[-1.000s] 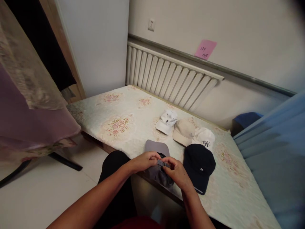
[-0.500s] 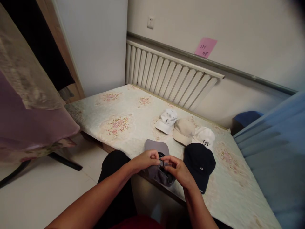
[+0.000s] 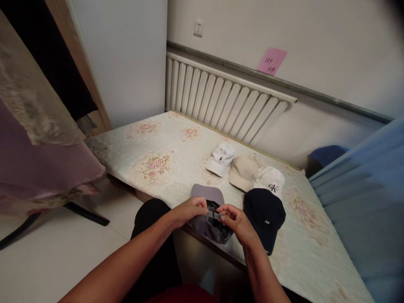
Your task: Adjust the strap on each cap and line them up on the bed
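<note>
A grey baseball cap lies at the near edge of the bed, its brim pointing away from me and its back opening facing me. Across that opening runs the cap's strap. My left hand pinches the strap's left part between thumb and fingers. From the other side, my right hand pinches its right part. A short stretch of strap shows between the two hands; the fastening itself is too small to make out. Just right of my right hand lies a navy cap.
Behind are a white cap, a beige cap and a white cap with CK lettering. All rest on the flowered bed cover. A radiator stands along the wall; a blue curtain hangs at right.
My hands have moved slightly apart, and more of the strap shows stretched between them. The grey cap and the other caps stay in place.
</note>
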{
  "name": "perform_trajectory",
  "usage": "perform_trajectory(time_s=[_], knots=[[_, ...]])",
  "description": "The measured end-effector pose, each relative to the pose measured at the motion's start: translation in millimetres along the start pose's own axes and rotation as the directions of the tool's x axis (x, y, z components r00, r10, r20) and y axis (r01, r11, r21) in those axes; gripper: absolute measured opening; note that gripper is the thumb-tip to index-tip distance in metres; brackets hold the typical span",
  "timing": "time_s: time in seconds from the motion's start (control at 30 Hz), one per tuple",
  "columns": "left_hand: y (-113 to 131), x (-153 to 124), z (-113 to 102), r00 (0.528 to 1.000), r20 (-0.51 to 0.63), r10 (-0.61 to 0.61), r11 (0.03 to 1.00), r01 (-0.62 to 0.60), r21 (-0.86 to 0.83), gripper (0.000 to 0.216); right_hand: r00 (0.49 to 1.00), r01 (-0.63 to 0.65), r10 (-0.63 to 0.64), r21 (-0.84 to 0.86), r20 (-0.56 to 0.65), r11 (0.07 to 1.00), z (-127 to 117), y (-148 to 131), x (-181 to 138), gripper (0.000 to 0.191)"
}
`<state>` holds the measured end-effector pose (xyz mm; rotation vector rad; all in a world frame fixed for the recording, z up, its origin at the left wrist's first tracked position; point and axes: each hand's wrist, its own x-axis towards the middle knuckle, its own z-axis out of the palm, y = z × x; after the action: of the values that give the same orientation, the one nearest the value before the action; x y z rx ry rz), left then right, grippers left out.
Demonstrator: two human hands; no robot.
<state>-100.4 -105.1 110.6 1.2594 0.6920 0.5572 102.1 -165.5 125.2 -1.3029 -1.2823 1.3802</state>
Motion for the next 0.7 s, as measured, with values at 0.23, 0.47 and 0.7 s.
perform_trajectory(time_s=[0.23, 0.47, 0.7], knots=[[-4, -2, -11, 0.999, 0.045, 0.009, 1.0, -0.008, -0.019, 0.02, 1.0, -0.022, 0.021, 0.07, 0.016, 0.997, -18, 11, -1, 0.027], [3, -3, -17, 0.988, 0.147, -0.045, 0.998, 0.052, -0.045, 0.027, 0.998, -0.062, 0.058, 0.114, 0.035, 0.992, -12, 7, -1, 0.026], [9, 0, -11, 0.973, 0.168, -0.16, 0.977, 0.132, 0.166, 0.016, 0.999, 0.017, -0.014, 0.077, -0.041, 0.997, -9, 3, 2, 0.02]])
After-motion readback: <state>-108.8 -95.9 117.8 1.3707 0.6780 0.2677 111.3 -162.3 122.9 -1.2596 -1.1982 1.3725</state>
